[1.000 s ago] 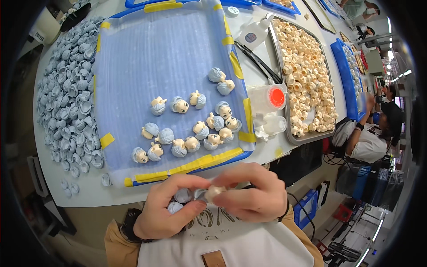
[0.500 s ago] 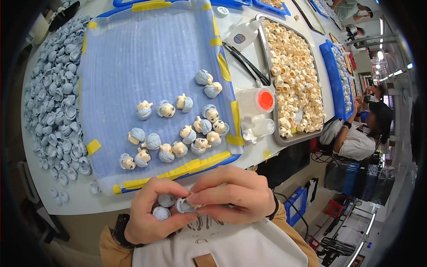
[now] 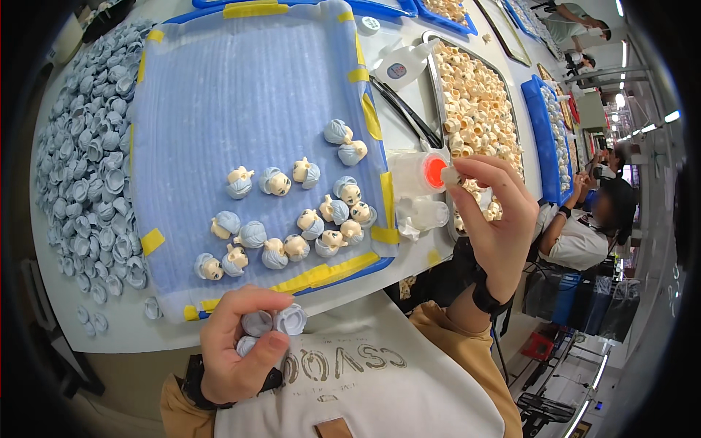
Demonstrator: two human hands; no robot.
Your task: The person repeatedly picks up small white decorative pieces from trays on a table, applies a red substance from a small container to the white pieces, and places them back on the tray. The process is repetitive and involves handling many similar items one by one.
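My left hand [image 3: 232, 347], low at the tray's front edge, is closed round several pale blue doll hair pieces [image 3: 291, 320]. One of them faces up with its hollow side showing between thumb and forefinger. Out to the right, my right hand [image 3: 504, 219] pinches a small cream doll face piece [image 3: 451, 176] between thumb and fingertips. That piece is right beside the red-orange mouth of a translucent jar [image 3: 406, 174]; whether it touches cannot be made out. Assembled doll heads [image 3: 275, 182] with blue hair lie on the blue cloth-lined tray [image 3: 219, 95].
Loose blue hair pieces [image 3: 87, 160] are heaped on the left. A metal tray [image 3: 439, 87] of cream face pieces stands on the right, partly behind my right hand. Black tweezers [image 3: 405, 109], a white squeeze bottle [image 3: 401, 67] and crumpled clear plastic [image 3: 423, 215] lie between. A co-worker [image 3: 591, 219] sits further right.
My right hand has left my left hand and moved up and right to the jar, a face piece in its fingers. My left hand stays low, still holding the hair pieces.
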